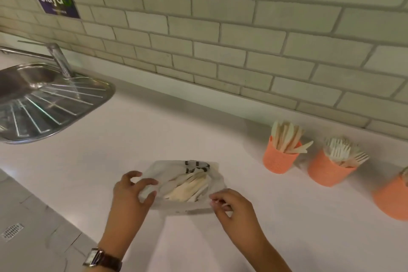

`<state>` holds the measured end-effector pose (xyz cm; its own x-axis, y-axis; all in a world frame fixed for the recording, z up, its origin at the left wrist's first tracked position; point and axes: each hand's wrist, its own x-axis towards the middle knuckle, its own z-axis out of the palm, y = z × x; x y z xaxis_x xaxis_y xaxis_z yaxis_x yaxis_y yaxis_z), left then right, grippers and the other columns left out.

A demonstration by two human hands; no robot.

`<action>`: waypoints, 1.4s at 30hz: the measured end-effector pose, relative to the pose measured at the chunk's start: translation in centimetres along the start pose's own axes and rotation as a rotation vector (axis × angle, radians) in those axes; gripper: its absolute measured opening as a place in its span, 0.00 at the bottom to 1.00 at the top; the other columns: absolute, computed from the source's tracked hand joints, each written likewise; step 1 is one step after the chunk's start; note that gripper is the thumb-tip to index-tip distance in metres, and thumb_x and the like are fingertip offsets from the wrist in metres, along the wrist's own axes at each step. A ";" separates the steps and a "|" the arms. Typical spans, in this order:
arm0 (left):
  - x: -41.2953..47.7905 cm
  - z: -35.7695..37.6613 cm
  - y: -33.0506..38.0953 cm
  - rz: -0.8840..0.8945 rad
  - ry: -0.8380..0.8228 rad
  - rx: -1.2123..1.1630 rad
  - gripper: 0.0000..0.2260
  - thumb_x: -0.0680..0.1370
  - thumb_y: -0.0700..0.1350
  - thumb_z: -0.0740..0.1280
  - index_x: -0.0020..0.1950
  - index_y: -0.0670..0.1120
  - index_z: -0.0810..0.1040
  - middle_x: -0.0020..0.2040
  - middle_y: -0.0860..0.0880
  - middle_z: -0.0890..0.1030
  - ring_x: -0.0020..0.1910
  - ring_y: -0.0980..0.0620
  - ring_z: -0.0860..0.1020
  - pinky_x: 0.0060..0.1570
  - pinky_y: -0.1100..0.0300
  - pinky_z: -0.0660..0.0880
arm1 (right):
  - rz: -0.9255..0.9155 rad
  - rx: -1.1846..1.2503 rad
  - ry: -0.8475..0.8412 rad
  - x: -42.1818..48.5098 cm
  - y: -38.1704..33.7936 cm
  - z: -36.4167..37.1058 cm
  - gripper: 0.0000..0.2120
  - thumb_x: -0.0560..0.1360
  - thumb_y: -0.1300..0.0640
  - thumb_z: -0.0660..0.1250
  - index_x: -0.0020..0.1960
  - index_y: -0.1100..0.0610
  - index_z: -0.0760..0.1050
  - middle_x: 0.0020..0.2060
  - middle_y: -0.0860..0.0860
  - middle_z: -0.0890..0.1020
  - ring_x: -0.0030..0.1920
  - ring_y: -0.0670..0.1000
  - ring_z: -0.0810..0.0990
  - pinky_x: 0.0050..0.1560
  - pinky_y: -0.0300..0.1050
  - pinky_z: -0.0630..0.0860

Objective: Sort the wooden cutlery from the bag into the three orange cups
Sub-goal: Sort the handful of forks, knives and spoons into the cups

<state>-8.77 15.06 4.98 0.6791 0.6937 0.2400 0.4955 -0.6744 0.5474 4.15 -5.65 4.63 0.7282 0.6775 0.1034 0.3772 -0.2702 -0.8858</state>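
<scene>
A: Head view first. How far along are we getting?

B: We are judging it partly done. The knife cup (279, 161) is standing packed with wooden knives (287, 139). The fork cup (326, 172) just beside it is bristling with forks (342, 152). The third cup (390, 201) is running off the right edge, so we cannot tell what it is holding. A bundle of wooden cutlery (189, 185) is lying inside the plastic bag (167, 166) on the desk (198, 130), waiting to be sorted.

A: And our hands?

B: We are pinching the bag's left edge with the left hand (132, 192), fingers curled round the film. We are nipping its near right corner with the right hand (234, 207), thumb against fingertips. We seem to be opening the mouth.

A: Room for moving?

B: We are seeing bare desk between bag and cups, so the carry is looking open. The sink drainer (55, 104) is lying far left and the tiled wall (220, 28) is closing off the back. The desk's edge is dropping to the floor (33, 216) just left of our left wrist.
</scene>
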 end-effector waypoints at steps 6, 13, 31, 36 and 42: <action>1.0 -0.8 -0.7 0.095 -0.218 -0.062 0.30 0.70 0.34 0.65 0.69 0.54 0.68 0.60 0.61 0.60 0.31 0.58 0.72 0.31 0.73 0.68 | -0.090 -0.464 -0.424 7.0 -1.6 5.0 0.18 0.76 0.66 0.57 0.65 0.59 0.72 0.65 0.55 0.72 0.64 0.54 0.71 0.64 0.41 0.66; 2.2 -1.6 0.2 0.143 -0.266 -0.146 0.36 0.68 0.33 0.63 0.74 0.54 0.59 0.65 0.64 0.54 0.34 0.55 0.72 0.31 0.64 0.72 | -0.177 -1.021 -0.677 12.4 -0.6 7.2 0.32 0.72 0.67 0.64 0.73 0.61 0.55 0.71 0.60 0.64 0.67 0.60 0.69 0.65 0.52 0.69; 2.9 -1.1 -0.4 0.192 -0.274 -0.152 0.34 0.69 0.35 0.64 0.72 0.57 0.62 0.63 0.69 0.53 0.40 0.64 0.72 0.31 0.68 0.70 | -0.264 -0.968 -0.779 14.6 -0.5 6.3 0.17 0.69 0.67 0.67 0.57 0.63 0.69 0.55 0.60 0.75 0.52 0.59 0.76 0.41 0.44 0.63; 2.5 -1.0 -0.6 0.184 -0.293 -0.141 0.34 0.69 0.35 0.63 0.72 0.57 0.62 0.66 0.64 0.57 0.38 0.64 0.72 0.30 0.71 0.68 | -0.245 -0.944 -0.768 14.1 -0.6 6.3 0.16 0.71 0.68 0.64 0.57 0.64 0.69 0.54 0.60 0.77 0.53 0.59 0.76 0.42 0.42 0.63; 2.8 -1.3 -1.5 0.150 -0.268 -0.017 0.35 0.68 0.32 0.61 0.73 0.54 0.61 0.70 0.57 0.59 0.34 0.54 0.68 0.26 0.71 0.62 | -0.250 -0.789 -0.715 13.8 -2.1 5.0 0.09 0.72 0.61 0.63 0.52 0.58 0.70 0.48 0.53 0.78 0.45 0.50 0.72 0.42 0.39 0.63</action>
<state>-8.30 18.39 5.91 0.8638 0.4938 0.1003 0.3712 -0.7583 0.5359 10.53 7.68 5.66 0.1754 0.9461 -0.2722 0.9146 -0.2590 -0.3107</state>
